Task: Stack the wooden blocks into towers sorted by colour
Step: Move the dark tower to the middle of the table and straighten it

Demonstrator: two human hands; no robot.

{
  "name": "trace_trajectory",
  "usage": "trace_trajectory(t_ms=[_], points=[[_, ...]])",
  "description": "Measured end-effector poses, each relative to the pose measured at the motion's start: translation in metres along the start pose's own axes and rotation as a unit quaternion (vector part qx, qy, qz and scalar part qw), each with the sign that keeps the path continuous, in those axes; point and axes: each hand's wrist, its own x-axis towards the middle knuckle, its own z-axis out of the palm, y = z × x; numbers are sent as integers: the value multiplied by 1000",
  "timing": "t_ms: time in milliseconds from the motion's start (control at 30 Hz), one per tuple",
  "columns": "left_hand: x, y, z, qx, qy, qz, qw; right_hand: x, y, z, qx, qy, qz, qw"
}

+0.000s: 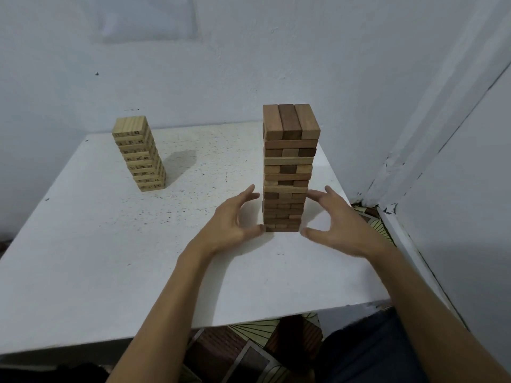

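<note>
My left hand (229,225) and right hand (340,225) flank the tall tower of brown and tan wooden blocks (287,172), fingers spread wide and lightly curved, holding nothing. My left thumb sits just beside the tower's base, though I cannot tell whether it touches; my right thumb stands a little apart from it. This tower stands at about 2 o'clock on the white speckled square table (110,258), near the right edge, so my right hand hangs over that edge with the pale wall (456,189) close behind it at 3 o'clock. The roomy side is toward 9 o'clock, where bare tabletop runs out to the left edge and down to the near edge at 6 o'clock. A shorter tower of pale numbered wooden blocks (139,154) stands well apart at 10 o'clock, near the far edge. Patterned flooring (276,341) shows under the near edge.
</note>
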Motion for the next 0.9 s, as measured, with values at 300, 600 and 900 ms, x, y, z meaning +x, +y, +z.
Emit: trace_trajectory(t_ms=[300,600,900], points=[[20,-1,-1,72,-24,44,996,28,13,1,-46,-56,-45,996],[24,-7,0,93,-25,55,994,38,19,0,-35,-61,-54,996],[27,-8,-3,141,-22,66,988,40,17,-3,-38,-60,-54,996]])
